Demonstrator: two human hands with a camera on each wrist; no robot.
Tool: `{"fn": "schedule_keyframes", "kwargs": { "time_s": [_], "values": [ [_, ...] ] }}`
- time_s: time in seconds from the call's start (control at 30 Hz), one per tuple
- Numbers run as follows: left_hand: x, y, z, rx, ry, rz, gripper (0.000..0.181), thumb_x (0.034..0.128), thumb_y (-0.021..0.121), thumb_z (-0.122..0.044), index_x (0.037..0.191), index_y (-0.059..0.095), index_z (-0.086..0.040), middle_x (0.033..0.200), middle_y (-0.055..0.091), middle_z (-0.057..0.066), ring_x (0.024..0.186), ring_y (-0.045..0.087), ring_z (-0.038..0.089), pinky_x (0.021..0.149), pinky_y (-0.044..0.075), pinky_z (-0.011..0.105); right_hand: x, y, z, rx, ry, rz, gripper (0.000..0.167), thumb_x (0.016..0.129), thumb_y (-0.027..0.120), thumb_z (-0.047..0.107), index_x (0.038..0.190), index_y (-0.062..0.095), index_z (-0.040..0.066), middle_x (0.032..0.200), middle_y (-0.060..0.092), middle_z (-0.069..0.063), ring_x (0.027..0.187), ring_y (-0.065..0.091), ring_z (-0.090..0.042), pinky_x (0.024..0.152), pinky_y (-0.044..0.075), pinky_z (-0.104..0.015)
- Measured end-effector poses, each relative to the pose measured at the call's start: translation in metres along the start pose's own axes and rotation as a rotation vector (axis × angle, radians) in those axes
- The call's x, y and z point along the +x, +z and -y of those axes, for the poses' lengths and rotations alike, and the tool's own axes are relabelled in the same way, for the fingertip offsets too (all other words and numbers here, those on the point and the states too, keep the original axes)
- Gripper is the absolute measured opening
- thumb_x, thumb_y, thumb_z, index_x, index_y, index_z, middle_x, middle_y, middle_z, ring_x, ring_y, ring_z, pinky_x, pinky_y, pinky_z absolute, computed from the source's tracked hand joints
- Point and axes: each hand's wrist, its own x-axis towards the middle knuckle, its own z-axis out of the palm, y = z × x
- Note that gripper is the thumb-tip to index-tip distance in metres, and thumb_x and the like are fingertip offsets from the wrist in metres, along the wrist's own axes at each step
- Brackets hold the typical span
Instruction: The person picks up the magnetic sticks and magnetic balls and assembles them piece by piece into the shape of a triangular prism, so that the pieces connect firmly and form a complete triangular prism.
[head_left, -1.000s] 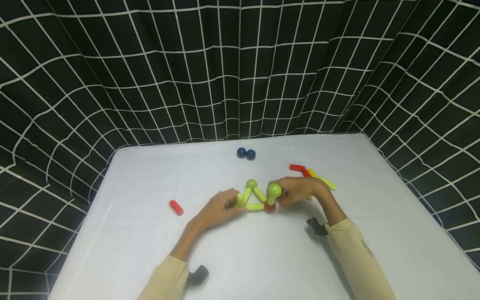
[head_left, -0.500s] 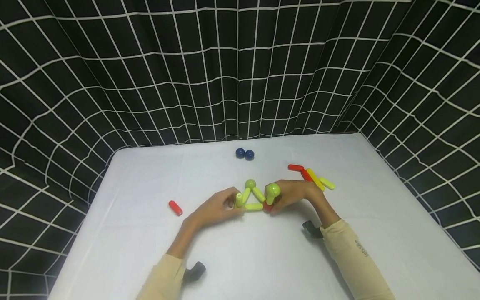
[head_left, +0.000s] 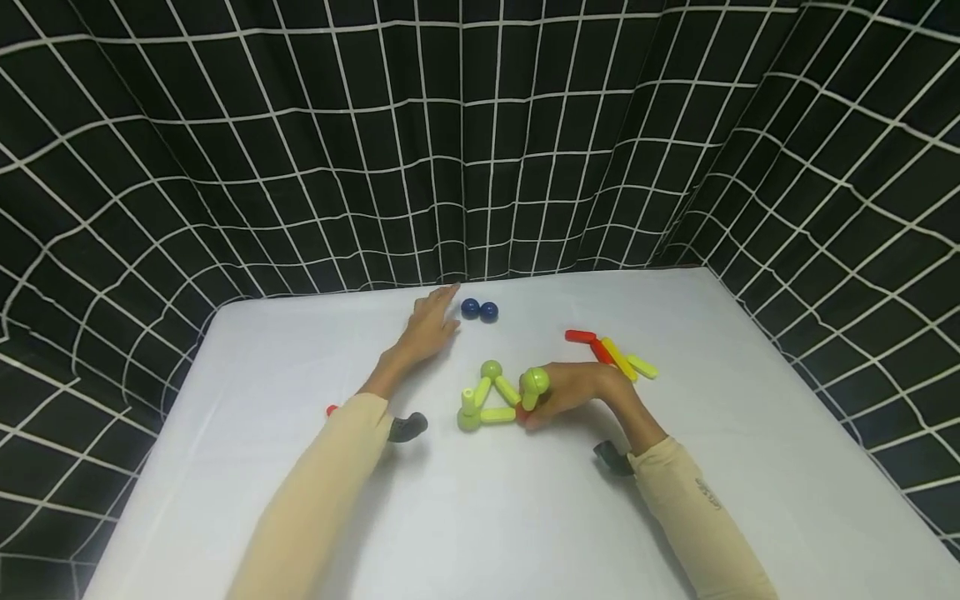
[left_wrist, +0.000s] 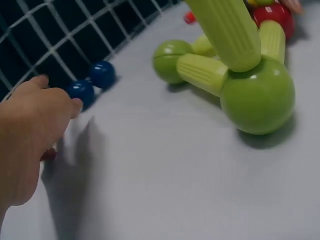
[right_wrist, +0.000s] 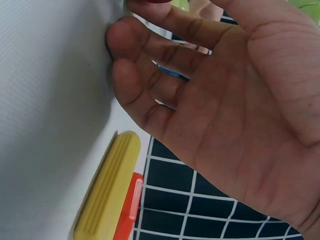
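Just left of two dark blue balls (head_left: pixel 479 310) at the table's far edge, my left hand (head_left: pixel 427 329) reaches with fingers spread, holding nothing. My right hand (head_left: pixel 566 390) grips the red ball (head_left: pixel 522 412) at the right corner of a triangle of light green rods (head_left: pixel 498 415). A rod topped by a green ball (head_left: pixel 536 381) stands up from that corner. Another rod (head_left: pixel 468 402) stands upright on the left green ball (head_left: pixel 469 419). One more green ball (head_left: pixel 491 370) forms the far corner. In the left wrist view the blue balls (left_wrist: pixel 102 74) lie beyond my fingers.
Right of the triangle lie red rods (head_left: pixel 581 336), a yellow rod (head_left: pixel 618 359) and a light green rod (head_left: pixel 642 366). A red rod (head_left: pixel 332 410) is mostly covered by my left forearm. A dark gridded curtain (head_left: pixel 420 167) stands behind the white table (head_left: pixel 480 517).
My left hand has let go of the triangle's left corner and moved up and left, beside the blue balls. My right hand remains at the red ball.
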Motion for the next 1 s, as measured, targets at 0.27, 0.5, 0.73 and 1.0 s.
{"fn": "schedule_keyframes", "kwargs": {
  "time_s": [0.27,0.5,0.73,1.0],
  "values": [
    [-0.001,0.008,-0.006,0.112,0.034,-0.103,0.045,0.0998,0.069,-0.019,0.143,0.057,-0.014,0.133,0.064,0.016,0.124,0.062,0.036,0.107,0.049,0.052,0.010,0.002,0.003,-0.005,-0.019,0.009,0.027,0.088,0.084,0.030,0.107,0.068,0.019,0.096,0.067,0.003,0.096,0.059,-0.015,0.091,0.052,-0.031],
    [-0.054,-0.020,-0.030,-0.301,0.154,-0.182,0.039,0.0960,0.074,-0.023,0.130,0.062,-0.009,0.107,0.070,0.010,0.099,0.064,0.023,0.091,0.054,0.042,0.009,0.003,0.004,0.005,-0.006,0.007,0.028,0.088,0.084,0.032,0.107,0.068,0.019,0.095,0.066,0.003,0.096,0.059,-0.015,0.091,0.052,-0.031],
    [-0.109,-0.022,-0.058,-0.285,0.430,-0.009,0.039,0.0907,0.081,-0.022,0.125,0.068,-0.010,0.111,0.074,0.001,0.100,0.065,0.011,0.093,0.058,0.042,-0.001,0.000,0.000,0.005,0.013,0.001,0.029,0.088,0.084,0.030,0.108,0.067,0.016,0.095,0.065,0.001,0.096,0.058,-0.016,0.090,0.052,-0.031],
    [-0.120,-0.007,-0.052,-0.262,0.423,-0.021,0.051,0.0861,0.085,-0.017,0.132,0.065,-0.007,0.117,0.074,0.003,0.102,0.066,0.016,0.093,0.059,0.038,-0.001,0.000,-0.003,0.009,-0.004,-0.003,0.029,0.087,0.085,0.030,0.108,0.068,0.019,0.096,0.066,0.004,0.097,0.059,-0.015,0.093,0.052,-0.032]
  ]
}}
